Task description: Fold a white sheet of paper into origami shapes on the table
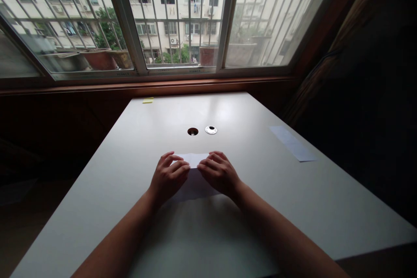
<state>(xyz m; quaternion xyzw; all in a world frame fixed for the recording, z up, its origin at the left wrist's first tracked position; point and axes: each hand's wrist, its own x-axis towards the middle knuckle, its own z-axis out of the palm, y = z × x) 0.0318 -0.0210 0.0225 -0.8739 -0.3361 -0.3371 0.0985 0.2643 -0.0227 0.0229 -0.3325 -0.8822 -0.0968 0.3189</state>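
A sheet of white paper (196, 184) is between my two hands over the middle of the table, bent along a crosswise line. Its far part catches the window light, while the near part hangs in shade towards me. My left hand (169, 176) is closed on the paper's left side, fingers curled at the bend. On the right side my right hand (220, 171) pinches the same sheet, thumb and fingertips close to the bend. A small stretch of paper shows between the two sets of fingertips. Both thumbs are partly hidden.
The white table (260, 208) reaches to a barred window. Beyond the paper are a round cable hole (193, 131) and a round silver cover (211, 130). A paper strip (292, 143) lies near the right edge, yellow sticky notes (148, 100) at the far left corner.
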